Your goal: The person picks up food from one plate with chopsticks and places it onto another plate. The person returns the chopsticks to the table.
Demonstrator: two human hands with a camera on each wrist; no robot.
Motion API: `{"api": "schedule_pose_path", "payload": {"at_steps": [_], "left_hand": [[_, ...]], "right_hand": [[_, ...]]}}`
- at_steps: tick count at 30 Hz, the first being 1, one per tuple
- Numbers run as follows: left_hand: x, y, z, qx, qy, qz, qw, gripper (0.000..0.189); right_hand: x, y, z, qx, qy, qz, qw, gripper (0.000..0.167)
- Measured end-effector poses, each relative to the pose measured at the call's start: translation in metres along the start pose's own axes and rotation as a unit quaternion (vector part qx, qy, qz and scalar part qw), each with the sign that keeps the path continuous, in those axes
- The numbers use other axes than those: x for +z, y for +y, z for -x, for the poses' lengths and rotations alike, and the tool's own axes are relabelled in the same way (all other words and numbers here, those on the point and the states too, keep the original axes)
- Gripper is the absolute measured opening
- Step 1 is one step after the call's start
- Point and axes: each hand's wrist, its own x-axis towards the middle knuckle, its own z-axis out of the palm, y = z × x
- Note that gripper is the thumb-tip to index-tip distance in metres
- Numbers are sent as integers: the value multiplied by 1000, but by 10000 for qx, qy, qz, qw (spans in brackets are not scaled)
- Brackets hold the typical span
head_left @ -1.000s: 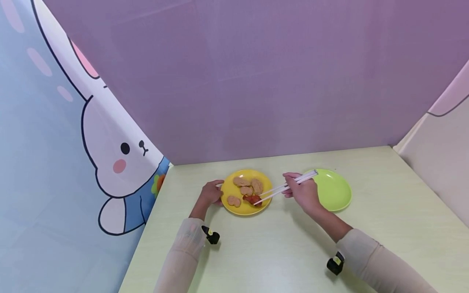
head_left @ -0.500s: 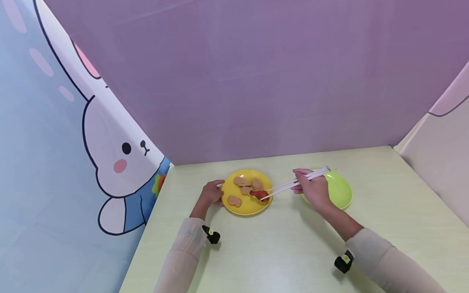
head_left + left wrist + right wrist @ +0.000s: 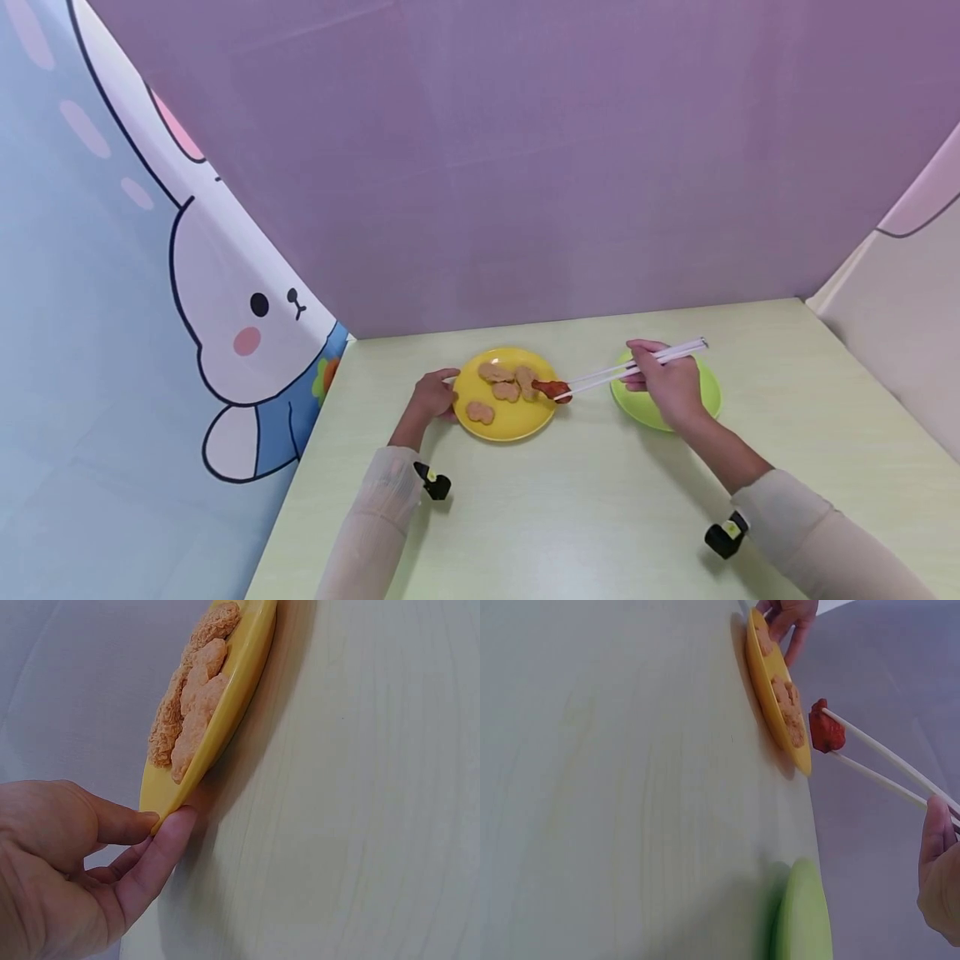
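Note:
My left hand (image 3: 433,395) pinches the left rim of a yellow plate (image 3: 468,386), thumb on top and fingers beneath, as the left wrist view shows. Several tan pieces that look like fried chicken (image 3: 480,412) lie on that plate. In my right hand (image 3: 669,385) is a pair of white chopsticks (image 3: 611,375). Their tips pinch a reddish-brown drumstick-shaped piece (image 3: 557,392), held in the air by the yellow plate's right rim. Below my right hand sits a light green plate (image 3: 637,407), partly hidden by the hand.
Both plates stand on a pale wood-grain table (image 3: 555,508), with a gap between them. A purple cloth wall (image 3: 525,167) rises behind the table's back edge. On the left hangs a blue sheet with a cartoon rabbit (image 3: 240,333).
The chopsticks have lifted the reddish piece off the yellow plate and carried it right, to that plate's rim. My right hand has moved right over the green plate; the left hand stays put.

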Motion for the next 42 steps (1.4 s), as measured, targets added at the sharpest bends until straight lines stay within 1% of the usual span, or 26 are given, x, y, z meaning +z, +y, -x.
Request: {"api": "schedule_pose_path", "payload": {"at_steps": [2,6,11,14,18,21,25,29,36,42], "left_hand": [[0,0,0,21,-5,35,10000,51],[0,0,1,-33,-44,89,9999,51],[0,-1,-1,-88,-50,76,9999,51],[-1,-2,-4,-106,-23,0,9999,51],[0,-2,-4,-155,-38,73,9998,51],[1,-2,-3,-186,-48,170,9997,52],[1,-1,-1,-156,-36,130,9998,52],[0,-1,0,-148,-51,195,9997,53],[1,-2,0,-111,-54,270,9996,52],[2,-2,-2,-167,-39,350,9992,53]], "right_hand": [[-5,-1,-1,44,53,-44,10000,37],[-16,-2,-1,145,151,1,9998,36],[-29,-4,-2,192,203,-6,9996,35],[-35,-5,-1,196,217,-107,9995,27],[-44,-4,-1,167,255,-292,9991,13],[-51,-4,-2,106,279,-454,9985,9],[-60,-4,-4,69,350,-685,9970,14],[-70,-6,-3,129,424,-844,9955,17],[-84,-5,-2,231,480,-902,9945,20],[-93,-1,-3,285,519,-953,9937,20]]}}
